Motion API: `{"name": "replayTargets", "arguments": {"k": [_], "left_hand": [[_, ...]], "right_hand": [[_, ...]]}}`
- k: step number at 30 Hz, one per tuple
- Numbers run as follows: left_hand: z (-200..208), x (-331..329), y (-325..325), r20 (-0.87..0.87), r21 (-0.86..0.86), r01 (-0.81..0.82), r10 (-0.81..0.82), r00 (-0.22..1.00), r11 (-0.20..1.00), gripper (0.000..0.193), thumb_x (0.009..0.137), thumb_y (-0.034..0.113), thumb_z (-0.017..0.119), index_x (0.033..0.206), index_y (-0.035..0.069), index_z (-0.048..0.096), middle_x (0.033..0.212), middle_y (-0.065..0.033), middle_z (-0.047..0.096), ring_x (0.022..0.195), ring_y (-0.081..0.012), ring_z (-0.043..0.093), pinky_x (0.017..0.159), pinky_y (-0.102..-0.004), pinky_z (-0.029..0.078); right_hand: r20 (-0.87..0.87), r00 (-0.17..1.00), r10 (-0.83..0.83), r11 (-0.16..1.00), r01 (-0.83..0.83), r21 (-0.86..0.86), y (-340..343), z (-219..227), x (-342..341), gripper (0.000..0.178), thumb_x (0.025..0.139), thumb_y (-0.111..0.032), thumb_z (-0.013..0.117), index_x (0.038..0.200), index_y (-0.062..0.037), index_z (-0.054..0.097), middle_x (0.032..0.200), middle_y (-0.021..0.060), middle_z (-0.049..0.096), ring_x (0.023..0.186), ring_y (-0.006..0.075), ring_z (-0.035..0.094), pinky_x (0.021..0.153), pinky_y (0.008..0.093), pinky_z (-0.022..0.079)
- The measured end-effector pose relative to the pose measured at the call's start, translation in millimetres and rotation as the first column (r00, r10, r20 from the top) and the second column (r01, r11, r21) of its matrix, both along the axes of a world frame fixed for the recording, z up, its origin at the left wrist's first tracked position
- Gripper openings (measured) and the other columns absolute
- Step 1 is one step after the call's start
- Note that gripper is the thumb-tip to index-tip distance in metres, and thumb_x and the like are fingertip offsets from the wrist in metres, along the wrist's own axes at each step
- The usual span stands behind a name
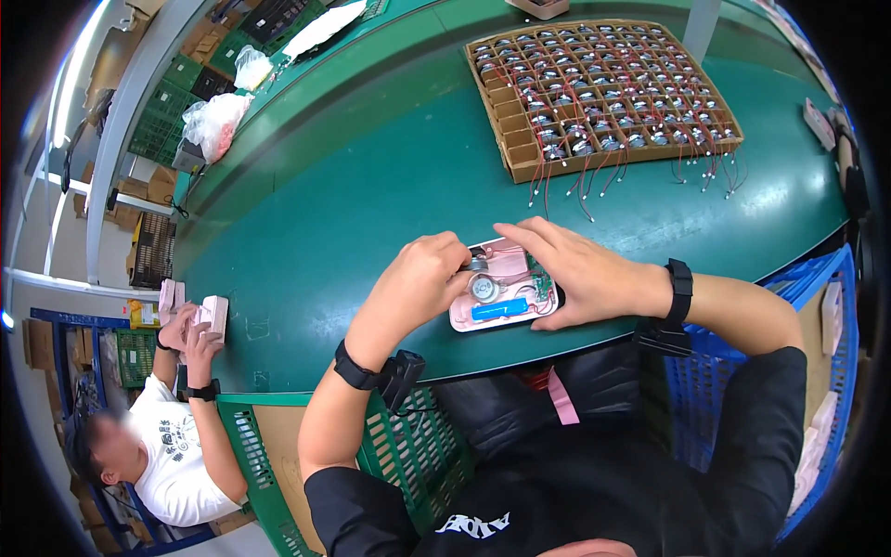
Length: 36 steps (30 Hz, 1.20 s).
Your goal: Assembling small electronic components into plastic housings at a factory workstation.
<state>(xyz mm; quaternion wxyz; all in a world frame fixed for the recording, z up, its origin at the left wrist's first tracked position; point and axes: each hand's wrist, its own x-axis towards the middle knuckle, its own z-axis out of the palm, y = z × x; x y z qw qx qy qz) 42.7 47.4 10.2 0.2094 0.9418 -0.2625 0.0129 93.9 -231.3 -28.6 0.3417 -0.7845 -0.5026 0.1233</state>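
A pink plastic housing (509, 264) lies open-side up on the green table in front of me. Inside it are a round silver speaker (484, 289), a blue cylindrical battery (499, 310), a green circuit board (541, 283) and thin wires. My left hand (422, 283) is closed at the housing's left side, fingertips pinching a second small round speaker (477, 261) near its upper left corner; the fingers partly cover it. My right hand (589, 274) grips the housing's right side, thumb at the near edge and fingers along the far edge.
A divided cardboard tray (520, 172) of wired speakers stands at the far right. Left of me, a co-worker's hands (193, 336) hold a pale pink box (215, 317). Green crate (413, 446) and blue crate (696, 408) stand below the table's near edge. Plastic bags (215, 125) lie far left.
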Motion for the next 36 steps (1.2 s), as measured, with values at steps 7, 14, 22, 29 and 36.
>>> {"name": "replayTargets", "arguments": {"k": [7,14,22,29,36], "left_hand": [[0,1,6,-0.017,-0.035,0.023,-0.023,1.0,0.999,0.013,0.087,0.008,0.08,0.093,-0.001,0.073,0.091,-0.0135,0.071,0.08,-0.0297,0.07,0.071,-0.0394,0.056],[-7,13,26,-0.216,-0.345,-0.232,0.164,0.963,0.909,0.014,0.094,0.013,0.081,0.097,0.0,0.076,0.09,-0.0051,0.07,0.081,-0.0161,0.067,0.071,-0.0311,0.053],[-33,24,27,-0.626,-0.469,-0.362,-0.014,0.78,0.806,0.012,0.097,0.009,0.078,0.102,-0.001,0.073,0.09,-0.0046,0.07,0.08,-0.011,0.063,0.07,-0.0302,0.051],[-34,31,7,-0.634,-0.302,-0.344,0.081,0.769,0.889,0.009,0.101,-0.002,0.066,0.095,0.002,0.06,0.097,-0.0042,0.066,0.089,-0.0127,0.06,0.074,-0.032,0.051],[-15,29,-2,-0.472,-0.053,-0.253,0.199,0.859,0.966,0.01,0.096,0.004,0.072,0.098,0.001,0.063,0.098,-0.0107,0.069,0.088,-0.0235,0.065,0.077,-0.0401,0.053]], "right_hand": [[0.011,1.0,-0.011,1.0,0.011,0.013,2,2,-4,0.125,0.07,-0.031,0.097,0.168,-0.0029,0.025,0.148,0.0219,0.048,0.134,0.0434,0.055,0.113,0.0502,0.047],[0.041,0.999,0.016,1.0,-0.016,0.0,1,5,-1,0.124,0.07,-0.029,0.096,0.169,-0.0069,0.025,0.151,0.0223,0.048,0.137,0.0444,0.052,0.116,0.0515,0.043],[0.042,0.998,0.042,0.999,-0.042,0.003,3,5,-1,0.12,0.068,-0.026,0.094,0.168,-0.008,0.03,0.151,0.021,0.048,0.136,0.0444,0.053,0.115,0.0512,0.045],[-0.053,0.998,0.022,0.996,-0.018,0.086,6,3,-2,0.123,0.065,-0.02,0.095,0.168,-0.0077,0.029,0.142,0.0188,0.051,0.133,0.0423,0.055,0.115,0.0502,0.047],[-0.037,0.999,0.022,0.999,-0.021,0.044,6,11,4,0.131,0.063,-0.025,0.101,0.169,-0.0058,0.026,0.148,0.0224,0.049,0.137,0.0434,0.053,0.117,0.0496,0.047]]}}
